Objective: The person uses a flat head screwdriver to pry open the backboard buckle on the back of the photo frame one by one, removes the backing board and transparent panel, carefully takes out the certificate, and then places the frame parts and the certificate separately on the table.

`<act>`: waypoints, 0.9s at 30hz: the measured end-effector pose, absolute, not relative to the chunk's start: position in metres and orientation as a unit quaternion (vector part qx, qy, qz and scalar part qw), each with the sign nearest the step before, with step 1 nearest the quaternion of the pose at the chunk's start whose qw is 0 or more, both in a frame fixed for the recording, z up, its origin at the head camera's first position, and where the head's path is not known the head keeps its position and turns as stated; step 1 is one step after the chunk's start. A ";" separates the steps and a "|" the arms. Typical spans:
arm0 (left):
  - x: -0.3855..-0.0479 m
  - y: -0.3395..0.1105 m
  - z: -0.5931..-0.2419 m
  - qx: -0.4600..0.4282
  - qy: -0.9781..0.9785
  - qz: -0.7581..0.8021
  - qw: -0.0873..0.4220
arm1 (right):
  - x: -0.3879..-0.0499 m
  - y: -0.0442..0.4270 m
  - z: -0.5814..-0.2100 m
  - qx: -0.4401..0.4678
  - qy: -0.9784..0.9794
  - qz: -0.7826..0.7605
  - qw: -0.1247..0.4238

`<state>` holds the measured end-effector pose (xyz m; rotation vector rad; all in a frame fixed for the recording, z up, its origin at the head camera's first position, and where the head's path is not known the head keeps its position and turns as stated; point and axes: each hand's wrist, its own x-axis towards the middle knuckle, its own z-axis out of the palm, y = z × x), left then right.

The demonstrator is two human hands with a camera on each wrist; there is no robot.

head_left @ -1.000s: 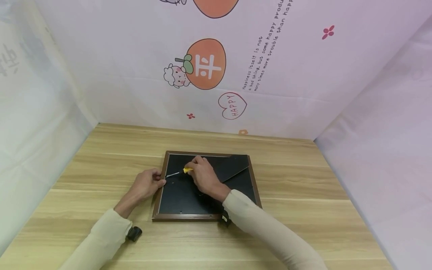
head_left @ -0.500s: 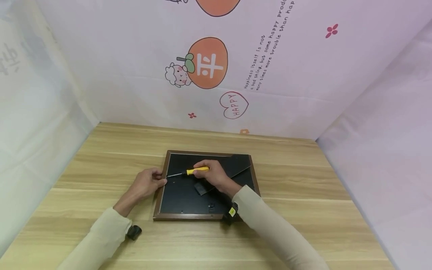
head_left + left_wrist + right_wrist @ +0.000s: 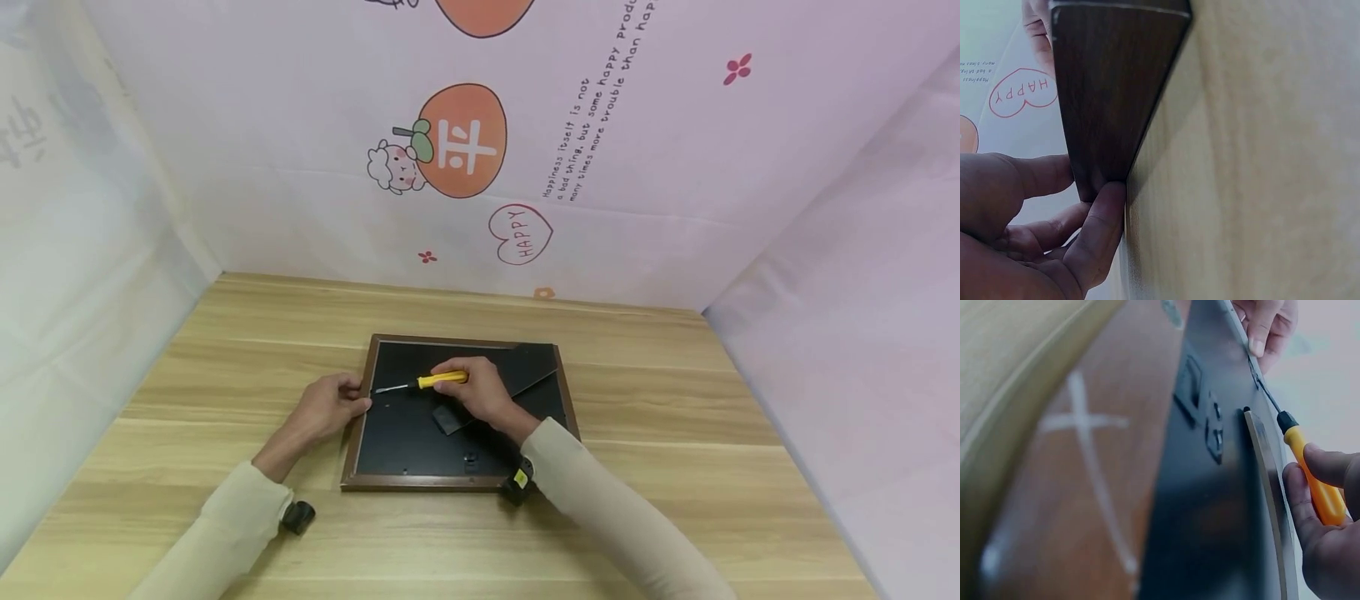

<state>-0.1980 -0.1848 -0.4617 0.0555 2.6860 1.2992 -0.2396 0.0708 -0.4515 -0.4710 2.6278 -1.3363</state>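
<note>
A brown frame point(image 3: 420, 481) with a black back panel point(image 3: 405, 442) lies face down on the table. My right hand point(image 3: 480, 392) pinches a screwdriver by its yellow handle point(image 3: 442, 379); in the right wrist view the screwdriver point(image 3: 1313, 478) lies between thumb and fingers. Its metal tip reaches the panel's left edge, close to my left thumb. My left hand point(image 3: 322, 408) grips the frame's left side, thumb on top. In the left wrist view, fingers of the left hand point(image 3: 1041, 231) hold the brown frame side point(image 3: 1107, 94) from both faces.
A black stand flap point(image 3: 525, 367) lies across the panel's right part. Small metal fittings point(image 3: 1200, 406) sit on the panel. The wooden table point(image 3: 675, 467) extends on both sides, with white printed cloth point(image 3: 637, 233) behind and beside it.
My right hand has shifted right and turned, so that more of the yellow handle shows. The tip stays by the frame's left edge. The left hand keeps its grip.
</note>
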 end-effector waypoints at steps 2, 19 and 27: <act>-0.198 -0.185 -0.462 0.019 0.898 0.432 0.077 | -0.239 0.071 -0.452 -0.161 0.877 -0.445 0.080; -0.199 -0.185 -0.462 0.025 0.898 0.432 0.075 | -0.238 0.065 -0.458 -0.159 0.889 -0.424 0.068; -0.198 -0.185 -0.460 0.035 0.907 0.414 0.071 | -0.237 0.058 -0.459 -0.188 0.900 -0.391 0.031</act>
